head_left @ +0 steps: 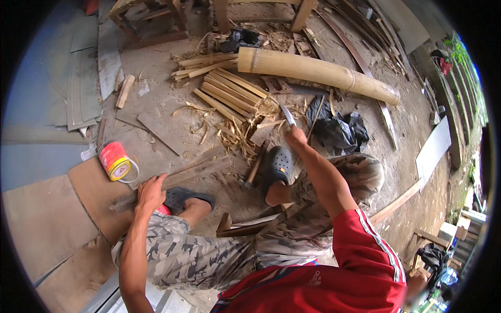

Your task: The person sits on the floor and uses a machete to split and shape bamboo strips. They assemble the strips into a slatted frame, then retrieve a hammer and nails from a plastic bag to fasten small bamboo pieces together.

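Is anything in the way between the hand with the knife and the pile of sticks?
Yes, a little: loose shavings and a short pale strip lie between the right hand and the pile of sticks. They look low, so they probably wouldn't block the knife.

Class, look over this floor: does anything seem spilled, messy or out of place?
Yes: curled wood shavings lie strewn beside the neatly aligned strips, and crumpled black plastic lies right of the knife, looking discarded.
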`<state>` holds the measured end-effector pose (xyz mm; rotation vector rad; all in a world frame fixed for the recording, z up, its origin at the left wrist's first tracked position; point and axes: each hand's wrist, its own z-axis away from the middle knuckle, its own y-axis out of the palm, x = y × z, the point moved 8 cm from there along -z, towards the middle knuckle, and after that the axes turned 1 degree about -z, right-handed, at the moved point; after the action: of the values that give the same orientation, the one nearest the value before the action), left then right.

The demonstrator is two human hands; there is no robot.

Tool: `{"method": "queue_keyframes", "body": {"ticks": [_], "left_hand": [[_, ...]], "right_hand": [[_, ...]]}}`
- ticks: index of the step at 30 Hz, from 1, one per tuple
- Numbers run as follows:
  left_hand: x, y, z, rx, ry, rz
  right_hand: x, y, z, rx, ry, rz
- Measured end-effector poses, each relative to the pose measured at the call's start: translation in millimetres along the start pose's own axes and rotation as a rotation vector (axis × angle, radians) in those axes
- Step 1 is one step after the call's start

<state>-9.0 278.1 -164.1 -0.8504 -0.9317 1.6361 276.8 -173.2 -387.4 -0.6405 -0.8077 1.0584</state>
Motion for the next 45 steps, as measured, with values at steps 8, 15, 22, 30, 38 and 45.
{"method": "queue_keyframes", "body": {"ticks": [8,15,22,30,38,45], "left_hand": [[-2,21,-9,0.089,0.001,0.081],[-22,20,-33,0.136,0.061,0.016],[-72,37,-121,0.018,0.157,-0.107],[-87,120,-152,-0.106,0.140,-0.243],[-127,137,-146,0.209,-0.006,-0.225],[-107,166,-171,0.055,-0.303,1.233]], "right_hand": [[10,-30,-2,-0.098,-0.091,0.152],[-145,-126,11,-0.563,0.511,0.148],[-255,-80,-51,-0.502,0.634,-1.068],[-16,-151,24,-0.547,-0.188,-0.878],[33,-162,83,-0.533,-0.357,-0.817],[176,-155,191,-0.237,-0.852,-0.483]]}}
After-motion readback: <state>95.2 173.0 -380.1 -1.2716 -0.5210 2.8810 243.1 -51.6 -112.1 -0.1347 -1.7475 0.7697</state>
